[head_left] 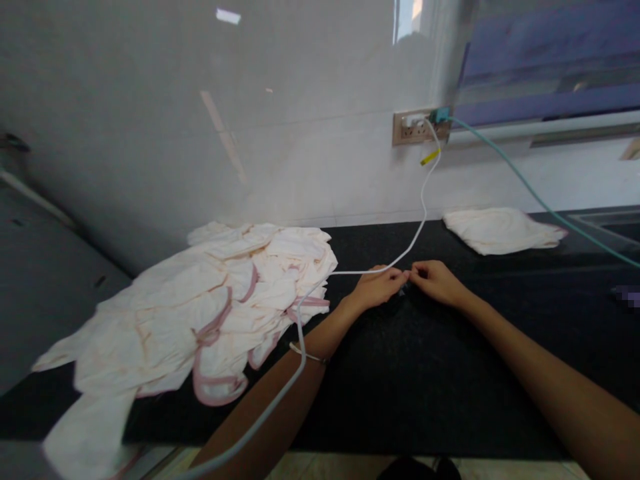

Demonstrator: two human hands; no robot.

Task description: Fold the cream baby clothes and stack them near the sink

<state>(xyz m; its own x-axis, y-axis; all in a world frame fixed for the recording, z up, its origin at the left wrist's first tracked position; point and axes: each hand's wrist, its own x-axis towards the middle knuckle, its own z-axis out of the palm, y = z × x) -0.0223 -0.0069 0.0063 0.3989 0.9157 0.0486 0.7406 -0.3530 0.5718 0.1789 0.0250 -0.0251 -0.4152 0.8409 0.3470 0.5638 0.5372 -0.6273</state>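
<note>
My left hand and my right hand meet at the fingertips just above the black countertop. Both are closed in a pinch. A small glint shows under the left fingertips, but what the fingers hold, if anything, is too small to make out. Left of my left hand lies a heap of cream cloth garments with pink edging, some of it hanging over the front edge. Beyond my right hand, a single folded cream garment rests near the wall.
A white cable with a yellow tag drops from the wall socket, passes behind my left hand and crosses over my left forearm. From the same socket a teal cable runs off to the right. A grey panel stands at the left.
</note>
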